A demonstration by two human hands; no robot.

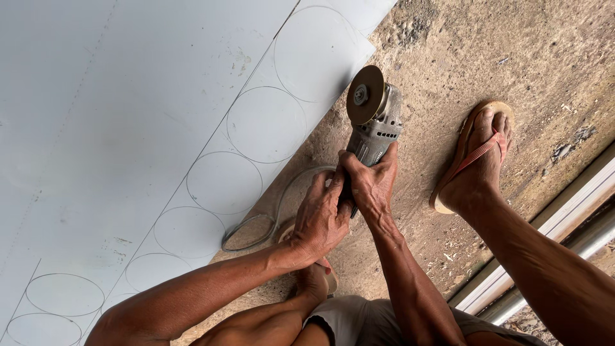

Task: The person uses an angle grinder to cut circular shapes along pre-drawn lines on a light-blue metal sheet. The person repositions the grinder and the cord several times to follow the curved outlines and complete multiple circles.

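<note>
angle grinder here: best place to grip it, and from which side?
Grip the angle grinder by its long grey body, behind the gear head, coming from the tail end where the cable leaves. The disc sits bare at the far end, so fingers belong well back. That is how it is held: right hand round the body, left hand at the rear.
</note>
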